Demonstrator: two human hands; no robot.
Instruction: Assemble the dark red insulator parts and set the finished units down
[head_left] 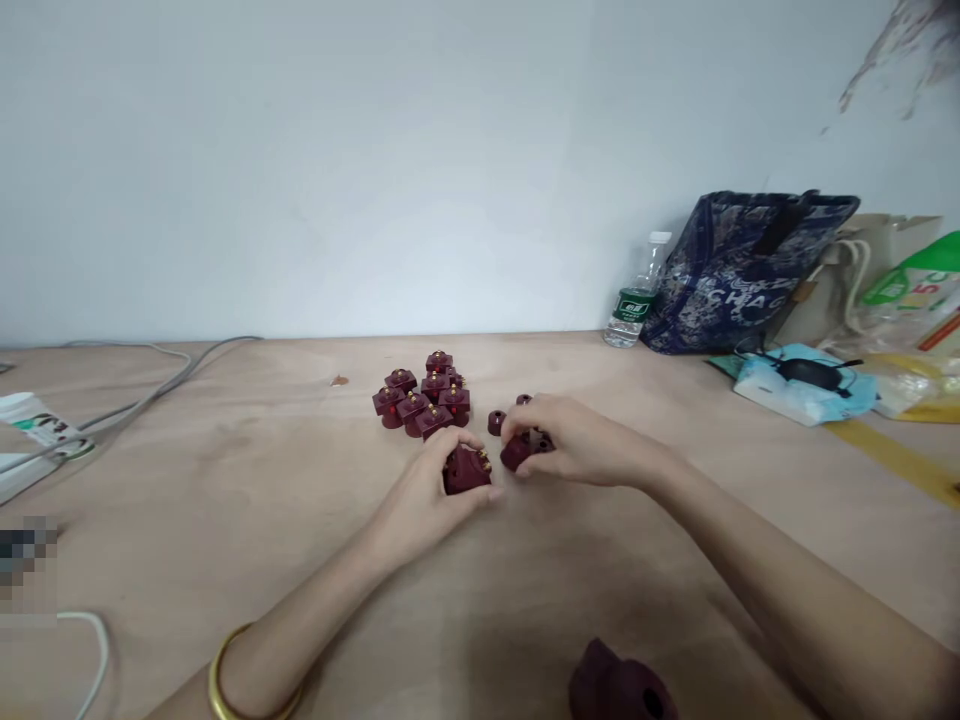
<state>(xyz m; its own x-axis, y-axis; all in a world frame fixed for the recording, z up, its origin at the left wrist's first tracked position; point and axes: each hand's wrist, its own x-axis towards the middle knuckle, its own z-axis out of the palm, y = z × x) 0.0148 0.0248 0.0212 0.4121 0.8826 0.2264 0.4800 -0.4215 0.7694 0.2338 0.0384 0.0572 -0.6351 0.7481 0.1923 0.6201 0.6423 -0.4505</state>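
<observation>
My left hand (420, 500) has its thumb and fingers closed around a dark red plastic part (466, 472) with small brass fittings on its right side. Just to the right, my right hand (577, 440) pinches another dark red piece (515, 452) low over the table. Its fingers partly cover some small dark red pieces beside it, and one round cap with a hole (496, 422) shows to their left. Behind my left hand several dark red blocks with brass tops (412, 405) stand grouped together. A larger dark red part with a hole (619, 685) sits at the bottom edge.
At the back right a water bottle (632, 305) stands against a dark patterned bag (742, 270). In front lie a light blue packet (795, 385) and a black object (814, 374). Grey cables (161, 385) and a white container (37, 425) are on the left. A pale wall rises behind.
</observation>
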